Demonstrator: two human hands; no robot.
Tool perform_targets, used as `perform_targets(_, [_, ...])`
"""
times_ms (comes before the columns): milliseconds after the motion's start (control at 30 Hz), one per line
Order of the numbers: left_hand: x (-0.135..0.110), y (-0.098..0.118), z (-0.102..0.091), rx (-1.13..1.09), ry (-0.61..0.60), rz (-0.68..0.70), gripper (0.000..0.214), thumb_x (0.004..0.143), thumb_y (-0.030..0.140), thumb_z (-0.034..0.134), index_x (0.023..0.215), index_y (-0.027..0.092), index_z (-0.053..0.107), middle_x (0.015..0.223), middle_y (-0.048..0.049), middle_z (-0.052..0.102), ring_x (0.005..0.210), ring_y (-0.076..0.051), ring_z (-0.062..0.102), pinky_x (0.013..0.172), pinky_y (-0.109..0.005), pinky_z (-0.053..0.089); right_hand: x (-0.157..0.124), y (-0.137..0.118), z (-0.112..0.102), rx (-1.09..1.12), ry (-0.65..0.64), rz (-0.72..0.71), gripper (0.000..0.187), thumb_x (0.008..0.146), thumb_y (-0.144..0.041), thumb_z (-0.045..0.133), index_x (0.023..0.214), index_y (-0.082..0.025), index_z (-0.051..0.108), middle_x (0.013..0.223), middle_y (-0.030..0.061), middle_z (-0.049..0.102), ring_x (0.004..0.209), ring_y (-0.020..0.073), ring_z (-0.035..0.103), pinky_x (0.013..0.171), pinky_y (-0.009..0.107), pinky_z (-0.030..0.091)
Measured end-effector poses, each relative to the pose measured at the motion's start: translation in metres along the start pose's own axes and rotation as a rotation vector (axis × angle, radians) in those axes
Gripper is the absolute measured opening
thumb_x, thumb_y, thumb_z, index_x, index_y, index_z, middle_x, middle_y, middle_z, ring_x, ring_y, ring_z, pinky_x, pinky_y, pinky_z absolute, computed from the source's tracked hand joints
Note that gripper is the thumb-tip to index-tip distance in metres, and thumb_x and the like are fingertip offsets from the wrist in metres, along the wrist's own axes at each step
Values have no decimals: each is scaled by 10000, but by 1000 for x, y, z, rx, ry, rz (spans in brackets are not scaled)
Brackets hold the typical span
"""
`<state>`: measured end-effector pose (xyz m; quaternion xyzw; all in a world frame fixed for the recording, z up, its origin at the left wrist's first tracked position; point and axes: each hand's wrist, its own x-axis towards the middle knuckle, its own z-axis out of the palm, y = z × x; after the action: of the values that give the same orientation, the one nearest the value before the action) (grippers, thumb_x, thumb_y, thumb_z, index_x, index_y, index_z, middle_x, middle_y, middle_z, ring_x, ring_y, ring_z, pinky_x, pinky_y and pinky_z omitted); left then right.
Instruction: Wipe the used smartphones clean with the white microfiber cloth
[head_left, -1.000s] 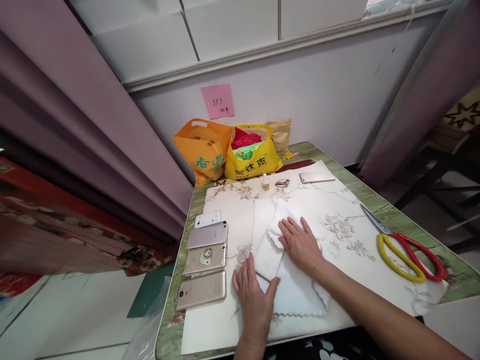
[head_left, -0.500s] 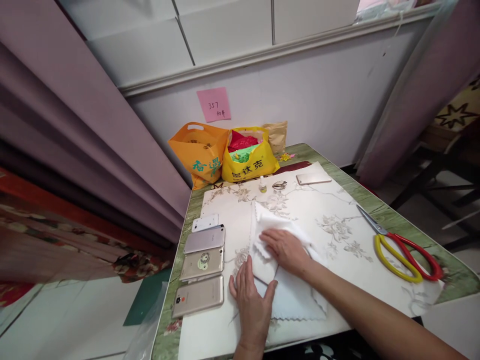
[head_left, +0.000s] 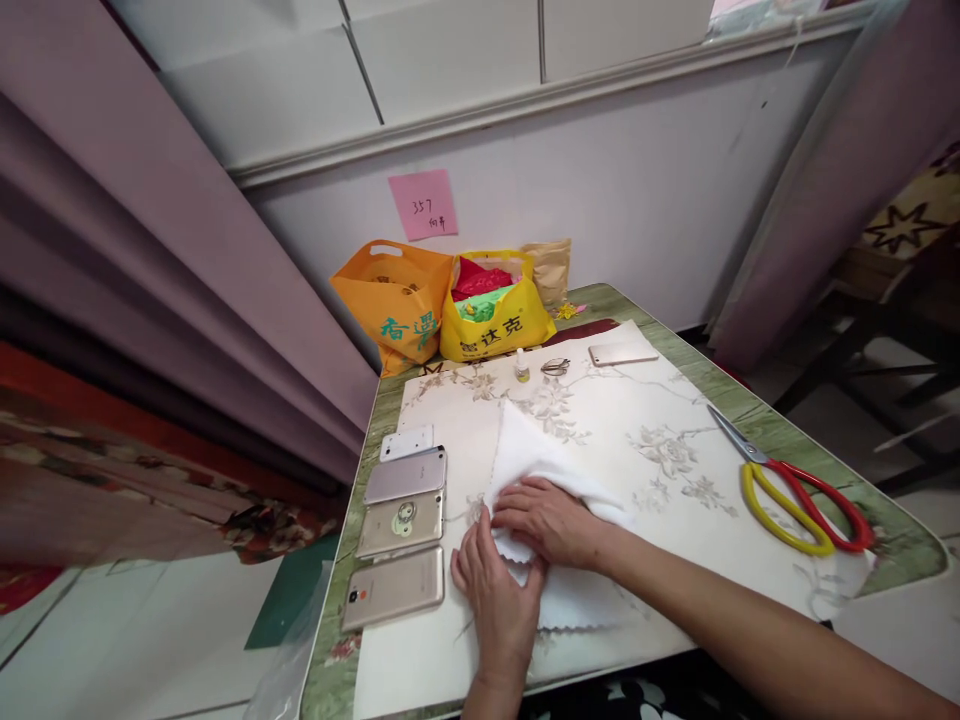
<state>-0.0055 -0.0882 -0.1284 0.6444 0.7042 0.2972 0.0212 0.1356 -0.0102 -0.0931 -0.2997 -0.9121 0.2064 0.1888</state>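
A white cloth point(head_left: 525, 445) with zigzag-cut edges lies folded over on the table in front of me. My right hand point(head_left: 544, 520) presses on the fold, its fingers bent over the cloth near its left edge. Close beside it, my left hand point(head_left: 495, 580) rests at the cloth's left side, fingers stretched out and thumb apart. Both hands nearly meet at the fingertips. The lower part of the cloth shows beneath my right wrist. Whether anything lies under the fold is hidden.
Several phones point(head_left: 397, 588) lie in a column at left; another phone point(head_left: 622, 354) is at the back. Scissors point(head_left: 787, 500) with red and yellow handles lie right. A small bottle point(head_left: 522, 366), glasses point(head_left: 556, 367), an orange bag point(head_left: 394, 300) and a yellow bag point(head_left: 495, 325) are farther back.
My right hand has moved left and toward me, drawing the fold of cloth with it. More of the cloth's upper corner lies flat. My left hand stays almost in place.
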Motion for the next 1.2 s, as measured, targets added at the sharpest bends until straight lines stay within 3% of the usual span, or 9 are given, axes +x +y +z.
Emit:
perform_targets(233, [-1, 3, -5, -6, -12, -14, 830, 771, 406, 678, 1462, 164, 287, 1298, -170, 559, 1218, -324, 497, 1092, -542, 270, 5, 27, -5, -132, 109, 81, 241, 988, -247, 477, 1172, -222, 631, 1222, 70, 659, 1195, 202, 547, 1059, 386, 331])
perform_targets(467, [-2, 2, -5, 2, -28, -3, 808, 785, 398, 675, 1459, 172, 290, 1304, -164, 554, 1231, -324, 485, 1101, -549, 254, -5, 45, -8, -318, 263, 423, 297, 987, -262, 477, 1243, -213, 621, 1250, 97, 643, 1205, 246, 553, 1058, 444, 367])
perform_targets(567, [-2, 1, -5, -13, -22, -6, 781, 780, 395, 676, 1443, 172, 327, 1308, -166, 555, 1236, -331, 480, 1100, -557, 255, -14, 44, -6, -337, 297, 431, 299, 980, -232, 475, 1227, -222, 642, 1283, 105, 627, 1229, 257, 540, 1075, 465, 366])
perform_targets(733, [-3, 2, -5, -8, -25, -8, 762, 776, 381, 673, 1429, 153, 354, 1300, -171, 560, 1244, -326, 469, 1111, -555, 246, -42, 46, -10, -302, 353, 441, 262, 972, -246, 501, 1146, -235, 696, 1173, 84, 678, 1059, 244, 622, 975, 423, 459])
perform_targets(867, [-2, 2, -6, -4, -26, 13, 745, 783, 358, 648, 1434, 146, 354, 1308, -175, 556, 1252, -326, 462, 1113, -564, 241, -50, 30, -11, -180, 327, 297, 220, 966, -292, 539, 1051, -243, 736, 1057, 80, 713, 980, 227, 639, 900, 389, 477])
perform_targets(967, [-2, 3, -8, -4, -41, 35, 734, 777, 288, 619, 1442, 148, 343, 1323, -175, 548, 1259, -324, 465, 1117, -564, 232, -40, 8, -7, -49, 181, 80, 219, 971, -334, 548, 1076, -265, 727, 1066, 56, 722, 991, 194, 640, 921, 355, 459])
perform_targets(1033, [-1, 3, -8, -1, -53, 38, 753, 758, 252, 611, 1447, 152, 325, 1341, -176, 535, 1265, -323, 466, 1120, -562, 226, -30, -1, -5, -9, 79, -17, 240, 977, -329, 540, 1159, -290, 692, 1147, 34, 710, 1099, 185, 614, 1019, 372, 402])
perform_targets(1200, [0, 6, -8, 18, -47, 33, 765, 781, 301, 606, 1456, 141, 282, 1341, -183, 529, 1252, -327, 475, 1111, -556, 251, -14, 18, -14, 17, -59, -82, 335, 970, -320, 551, 1301, -313, 604, 1340, 24, 620, 1310, 159, 491, 1154, 405, 254])
